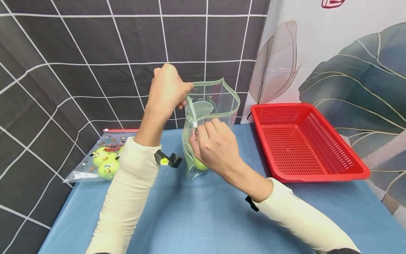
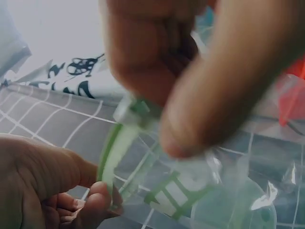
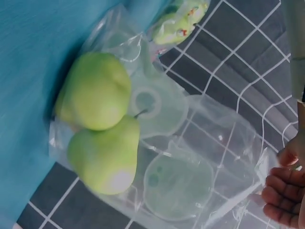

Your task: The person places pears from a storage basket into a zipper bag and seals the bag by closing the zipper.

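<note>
A clear zip bag with a pale green edge stands on the blue table, its mouth gaping. Green pears lie in its bottom; one pear shows below my right hand in the head view. My left hand pinches the left corner of the bag's mouth from above. Lower down, my right hand pinches the small white zip slider at the near side of the mouth. Blurred left-hand fingers fill the top of the left wrist view, with the right hand at lower left.
At the left, a printed zip bag with a red zip holds several green fruits. To the right stands a red plastic basket with nothing in it. A dark gridded cloth hangs behind the blue table.
</note>
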Demonstrator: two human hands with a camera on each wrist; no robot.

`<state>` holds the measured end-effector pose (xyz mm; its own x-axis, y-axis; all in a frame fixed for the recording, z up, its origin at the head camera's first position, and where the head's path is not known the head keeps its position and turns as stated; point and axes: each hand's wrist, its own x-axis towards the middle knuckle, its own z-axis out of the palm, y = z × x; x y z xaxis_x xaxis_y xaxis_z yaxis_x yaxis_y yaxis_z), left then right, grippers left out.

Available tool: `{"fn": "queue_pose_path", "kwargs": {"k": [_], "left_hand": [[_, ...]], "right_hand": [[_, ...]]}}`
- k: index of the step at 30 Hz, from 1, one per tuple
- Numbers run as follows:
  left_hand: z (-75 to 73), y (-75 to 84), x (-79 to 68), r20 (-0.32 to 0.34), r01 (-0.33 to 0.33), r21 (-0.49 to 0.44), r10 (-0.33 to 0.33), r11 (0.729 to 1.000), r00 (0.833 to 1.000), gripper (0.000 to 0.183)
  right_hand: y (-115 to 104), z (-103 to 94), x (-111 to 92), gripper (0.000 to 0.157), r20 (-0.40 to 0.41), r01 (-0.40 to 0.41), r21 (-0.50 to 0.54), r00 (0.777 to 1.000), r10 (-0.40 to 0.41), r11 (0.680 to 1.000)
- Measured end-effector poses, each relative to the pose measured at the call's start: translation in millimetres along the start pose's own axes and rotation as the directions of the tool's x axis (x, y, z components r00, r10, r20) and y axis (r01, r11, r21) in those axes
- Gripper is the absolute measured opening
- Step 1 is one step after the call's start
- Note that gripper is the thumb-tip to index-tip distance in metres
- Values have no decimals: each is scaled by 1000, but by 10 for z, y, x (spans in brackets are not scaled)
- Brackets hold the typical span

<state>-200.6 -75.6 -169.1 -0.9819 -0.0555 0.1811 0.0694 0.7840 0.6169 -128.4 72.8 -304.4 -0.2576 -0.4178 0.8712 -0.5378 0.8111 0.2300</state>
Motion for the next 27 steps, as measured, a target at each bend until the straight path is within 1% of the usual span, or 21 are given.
{"fn": "queue_pose_path", "kwargs": {"k": [3, 5, 7, 10, 12, 14, 15, 16, 19, 21, 22, 23, 25, 27], "left_hand": [[23, 42, 63, 24, -13, 84, 11, 996, 1000, 26], [40, 64, 116, 62, -31, 141, 23, 990, 998, 31], [57, 82, 168, 101, -63, 199, 44, 978, 994, 38], [71, 107, 237, 142, -119, 294, 80, 948, 987, 48], [72, 125, 280, 152, -156, 356, 107, 921, 983, 50], [82, 137, 337, 168, -185, 387, 129, 903, 977, 50], [93, 140, 369, 174, -202, 389, 144, 899, 974, 48], [108, 142, 404, 180, -217, 375, 159, 901, 971, 46], [167, 136, 501, 207, -254, 275, 201, 927, 957, 33], [207, 123, 555, 220, -259, 199, 214, 945, 952, 31], [224, 113, 582, 227, -260, 169, 219, 951, 949, 34], [290, 36, 738, 251, -254, 129, 216, 959, 944, 40], [315, 4, 783, 271, -234, 103, 199, 967, 942, 49], [325, -41, 821, 293, -201, 87, 168, 976, 941, 57]], "right_hand": [[34, -28, 2, 24, -44, 38, 34, 998, -36, 999], [43, -45, 6, 24, -65, 69, 47, 996, -66, 996], [47, -63, 7, 23, -78, 93, 50, 993, -89, 994], [51, -102, 6, 23, -81, 116, 48, 990, -111, 992], [53, -130, 4, 23, -80, 126, 50, 989, -122, 991], [53, -157, -1, 22, -77, 136, 58, 988, -132, 989], [53, -169, -4, 22, -77, 140, 64, 988, -135, 988], [52, -179, -7, 21, -77, 142, 69, 988, -137, 987], [48, -206, -24, 20, -73, 138, 85, 989, -132, 987], [49, -222, -36, 19, -68, 134, 96, 990, -128, 986], [53, -229, -41, 19, -65, 131, 99, 990, -125, 986], [58, -237, -46, 19, -62, 128, 103, 991, -123, 986], [79, -255, -57, 20, -59, 120, 116, 992, -113, 986], [118, -277, -65, 20, -58, 105, 136, 994, -98, 985]]}}
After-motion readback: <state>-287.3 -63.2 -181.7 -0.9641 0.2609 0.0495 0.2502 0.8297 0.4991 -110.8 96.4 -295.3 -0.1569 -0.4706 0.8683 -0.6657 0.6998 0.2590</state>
